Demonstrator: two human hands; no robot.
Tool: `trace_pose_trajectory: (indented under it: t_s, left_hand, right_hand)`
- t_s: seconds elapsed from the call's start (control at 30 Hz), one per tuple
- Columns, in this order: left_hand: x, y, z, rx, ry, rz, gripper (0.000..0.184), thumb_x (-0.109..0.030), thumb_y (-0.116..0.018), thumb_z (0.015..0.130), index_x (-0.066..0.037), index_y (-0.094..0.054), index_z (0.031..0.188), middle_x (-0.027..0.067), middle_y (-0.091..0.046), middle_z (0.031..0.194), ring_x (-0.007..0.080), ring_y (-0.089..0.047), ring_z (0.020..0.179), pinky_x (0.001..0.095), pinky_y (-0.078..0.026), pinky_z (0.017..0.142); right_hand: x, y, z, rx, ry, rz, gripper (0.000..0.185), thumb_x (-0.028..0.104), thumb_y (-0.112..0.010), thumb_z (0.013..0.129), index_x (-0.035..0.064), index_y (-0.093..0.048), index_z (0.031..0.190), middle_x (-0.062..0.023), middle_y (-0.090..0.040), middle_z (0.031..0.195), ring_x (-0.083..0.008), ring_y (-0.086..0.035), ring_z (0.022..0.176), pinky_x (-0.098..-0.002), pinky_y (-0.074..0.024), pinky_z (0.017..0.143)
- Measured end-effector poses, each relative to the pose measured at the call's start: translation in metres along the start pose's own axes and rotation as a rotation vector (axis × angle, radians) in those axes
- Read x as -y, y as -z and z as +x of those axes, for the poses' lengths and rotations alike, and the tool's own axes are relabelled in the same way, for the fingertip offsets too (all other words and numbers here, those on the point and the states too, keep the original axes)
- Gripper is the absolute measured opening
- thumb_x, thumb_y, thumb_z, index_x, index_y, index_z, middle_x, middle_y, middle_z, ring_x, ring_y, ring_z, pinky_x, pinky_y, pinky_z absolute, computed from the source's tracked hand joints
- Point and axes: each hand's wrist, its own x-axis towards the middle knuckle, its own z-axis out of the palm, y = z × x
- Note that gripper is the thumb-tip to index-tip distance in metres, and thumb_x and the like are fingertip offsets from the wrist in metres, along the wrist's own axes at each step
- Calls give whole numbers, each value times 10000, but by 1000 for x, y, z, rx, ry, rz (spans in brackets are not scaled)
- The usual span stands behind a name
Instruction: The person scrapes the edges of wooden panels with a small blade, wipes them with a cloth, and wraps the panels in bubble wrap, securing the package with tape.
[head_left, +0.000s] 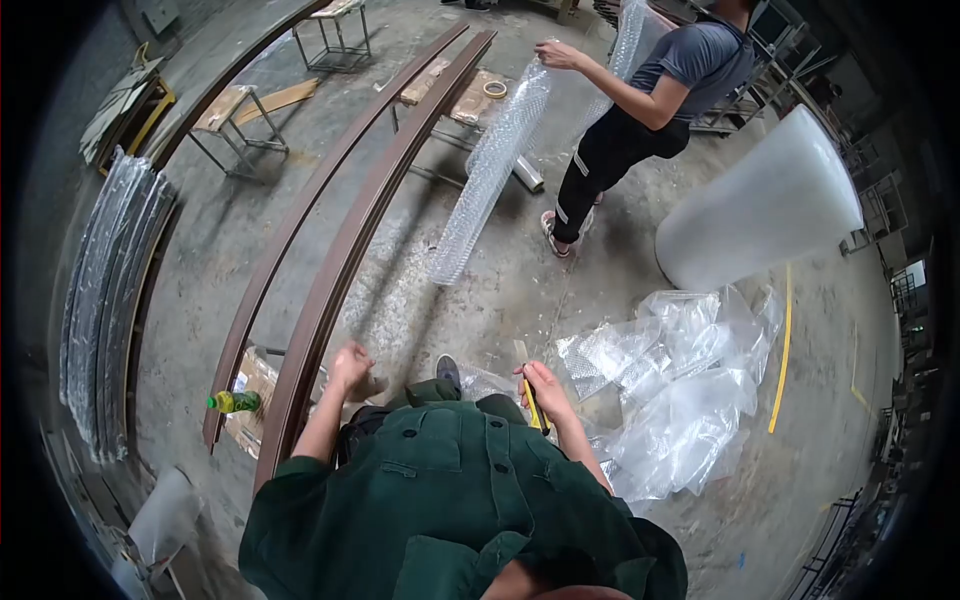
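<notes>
Right of brown beams (385,180) aligned near-left to far-right, the nearer left hand (350,368) is held, grip indeterminable; a yellow utility knife (535,406) is clasped by the right hand (547,387).

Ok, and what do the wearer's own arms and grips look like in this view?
The left grip and right grip are bare hands; I see no gloves, watch or cables on either. The left sleeve and right sleeve are dark green, loose cloth ending around the elbows, part of a buttoned shirt. No markings show on the sleeves.
</notes>
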Motion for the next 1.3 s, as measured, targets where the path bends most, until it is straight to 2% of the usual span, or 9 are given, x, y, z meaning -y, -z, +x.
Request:
trace_pose_trajectory:
  t_s: [0.03, 0.1, 0.17, 0.27, 0.37, 0.53, 0.8, 1.13, 1.3]
  left_hand:
    - [-19, 9, 19, -17, -79, 30, 332, -268, -751, 652, -75, -613, 884, 131, -652, 767, 242, -639, 789, 380, -489, 711]
    - [-68, 32, 59, 40, -81, 70, 406, -289, -759, 655, -92, -599, 973, 149, -640, 881, 309, -615, 876, 405, -474, 782]
    - [-116, 45, 101, 32, -64, 106, 425, -290, -759, 655, -93, -601, 996, 150, -623, 984, 302, -588, 962, 402, -462, 830]
    - [-160, 44, 163, -78, -98, 112, 457, -298, -760, 652, -102, -597, 1032, 148, -583, 1099, 296, -553, 1037, 393, -448, 868]
    - [-195, 44, 217, -178, -72, 109, 529, -305, -762, 649, -103, -569, 1099, 145, -542, 1166, 299, -535, 1073, 388, -447, 879]
    - [-247, 57, 274, -215, 114, 122, 655, -302, -772, 645, -65, -499, 1192, 156, -502, 1190, 320, -534, 1077, 406, -453, 879]
    - [-287, 80, 397, -236, 207, 163, 752, -303, -789, 627, -30, -437, 1232, 178, -467, 1221, 352, -548, 1042, 416, -462, 866]
    - [-334, 85, 571, -42, 209, 201, 783, -319, -790, 634, -15, -366, 1218, 193, -445, 1214, 345, -583, 990, 417, -492, 814]
    - [-329, 86, 580, 31, 239, 226, 734, -343, -777, 649, -22, -383, 1178, 180, -460, 1180, 346, -590, 959, 424, -502, 776]
  right_hand:
    - [2, 7, 5, -20, -8, 10, 259, 308, -437, 954, 79, -554, 937, -24, -553, 670, -100, -518, 487, -222, -435, 465]
    - [21, 24, 22, -67, -11, 116, 261, 298, -453, 949, 66, -556, 888, -29, -565, 677, -108, -549, 536, -231, -450, 484]
    - [37, 45, 47, -124, -27, 165, 261, 290, -470, 941, 60, -558, 853, -33, -581, 696, -115, -569, 583, -237, -462, 506]
    - [57, 79, 87, -197, -67, 206, 262, 297, -491, 927, 52, -560, 861, -50, -573, 659, -133, -557, 513, -251, -467, 462]
    - [94, 108, 136, -234, -3, 174, 252, 309, -467, 940, 74, -541, 884, -28, -527, 606, -103, -510, 470, -224, -402, 420]
    - [186, 160, 242, -111, -20, 20, 231, 273, -463, 944, 68, -532, 865, -30, -537, 620, -105, -502, 474, -222, -402, 439]
    - [336, 154, 409, 156, -6, -198, 207, 240, -445, 953, 74, -536, 869, 6, -520, 609, -66, -478, 501, -200, -388, 473]
    - [416, 99, 612, 188, -126, -179, 202, 225, -468, 942, 67, -540, 840, -6, -528, 606, -82, -484, 489, -215, -393, 463]
    - [470, 105, 709, 71, -36, -269, 193, 211, -452, 939, 68, -548, 852, 0, -518, 599, -79, -473, 484, -215, -387, 458]
